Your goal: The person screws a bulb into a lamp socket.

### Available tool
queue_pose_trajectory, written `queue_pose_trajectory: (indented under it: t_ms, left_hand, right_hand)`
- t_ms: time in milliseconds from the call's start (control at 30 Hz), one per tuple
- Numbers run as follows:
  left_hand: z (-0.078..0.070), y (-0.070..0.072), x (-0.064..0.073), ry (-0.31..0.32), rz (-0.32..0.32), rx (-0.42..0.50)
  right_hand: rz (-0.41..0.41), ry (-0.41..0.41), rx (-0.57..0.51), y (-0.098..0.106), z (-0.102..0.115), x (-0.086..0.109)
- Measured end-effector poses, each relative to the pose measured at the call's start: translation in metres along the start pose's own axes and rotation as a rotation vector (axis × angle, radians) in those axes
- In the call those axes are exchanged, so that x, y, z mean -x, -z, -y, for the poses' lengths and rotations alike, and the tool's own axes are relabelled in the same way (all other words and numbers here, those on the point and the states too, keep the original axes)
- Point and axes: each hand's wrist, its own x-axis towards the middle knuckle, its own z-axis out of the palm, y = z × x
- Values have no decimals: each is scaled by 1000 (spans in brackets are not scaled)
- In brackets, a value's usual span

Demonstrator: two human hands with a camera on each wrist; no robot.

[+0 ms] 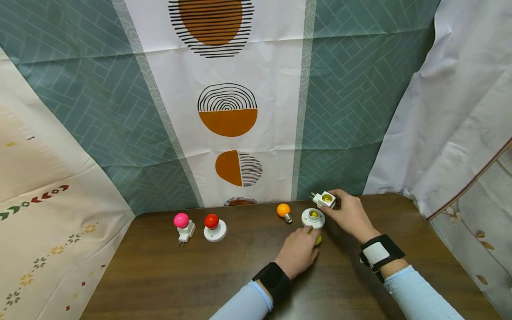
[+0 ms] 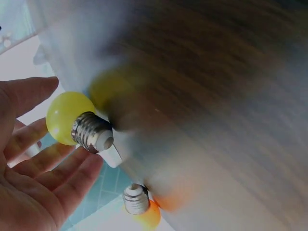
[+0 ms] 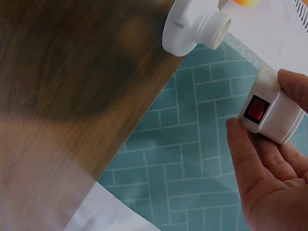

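My right hand [image 1: 351, 216] holds a white plug-in lamp socket [image 1: 326, 199] between thumb and fingers, its prongs pointing left and its threaded mouth facing up. In the right wrist view a red rocker switch [image 3: 257, 109] shows on its side. My left hand [image 1: 298, 252] is at a yellow bulb [image 2: 71, 115] lying on the table, partly hidden by the hand in the head view. Its fingers extend beside and beneath the bulb, with the thumb held apart from it. Just beyond stands a round white lamp holder [image 1: 313, 218] with no bulb in it.
An orange bulb [image 1: 283, 209] lies left of the round holder. Farther left are a red bulb [image 1: 211, 221] in a round white base [image 1: 216, 233] and a pink bulb [image 1: 181, 220] in a plug-in socket [image 1: 186, 232]. Patterned cloth [image 1: 340, 111] hangs behind the wooden table [image 1: 168, 280].
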Motion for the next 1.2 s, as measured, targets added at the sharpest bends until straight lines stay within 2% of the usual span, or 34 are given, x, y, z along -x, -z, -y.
queue_pose_trajectory:
  t_ms: [267,567,733,800,1000,1067,1200]
  left_hand:
    - [11,-1,9,95,12,60]
    - [27,7,24,150,8,142]
    - [40,20,35,182,-60,179]
    - [46,28,40,209,-81,227]
    - [63,53,55,348,-117,392]
    - [68,59,60,374,-152,406]
    - [74,69,68,379,-253,420]
  right_hand:
    - [10,23,-5,-3,7,3]
    - [42,31,-36,-5,22,8]
    - [59,45,-62,-7,30,11]
    - [65,47,-72,-7,35,12]
    - [91,62,-128,-12,49,18]
    - [105,72,-150,-16,53,21]
    - [116,90,-178,-23,61,27]
